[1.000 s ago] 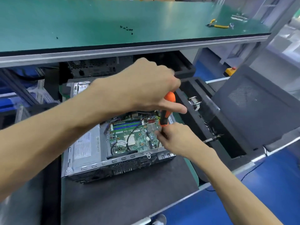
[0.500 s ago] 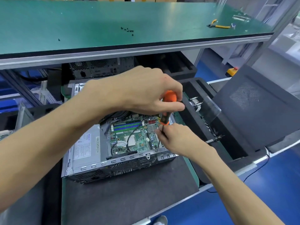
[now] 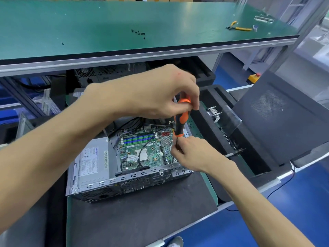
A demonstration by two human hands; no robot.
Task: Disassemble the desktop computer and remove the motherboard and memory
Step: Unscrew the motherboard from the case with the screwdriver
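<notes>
An open desktop computer case (image 3: pixel 114 182) lies flat on a dark mat. Inside it the green motherboard (image 3: pixel 151 150) shows, with its blue and green memory slots (image 3: pixel 138 139) toward the back. A silver power supply (image 3: pixel 93 159) fills the case's left side. My left hand (image 3: pixel 156 91) grips the top of an orange and black screwdriver (image 3: pixel 181 122), held nearly upright over the board's right edge. My right hand (image 3: pixel 191 154) pinches the screwdriver's shaft low down, near the board. The tip is hidden behind my fingers.
A green workbench shelf (image 3: pixel 124 24) runs above, with several small black screws (image 3: pixel 138 32) and yellow-handled pliers (image 3: pixel 239 28) on it. A black side panel (image 3: pixel 277 118) leans at the right. Black foam trays (image 3: pixel 236 139) hold a heatsink and a second tool. Another case (image 3: pixel 103 73) sits behind.
My left hand has lifted slightly and its fingers have shifted round the screwdriver's handle. My right hand stays at the shaft, and the case has not moved.
</notes>
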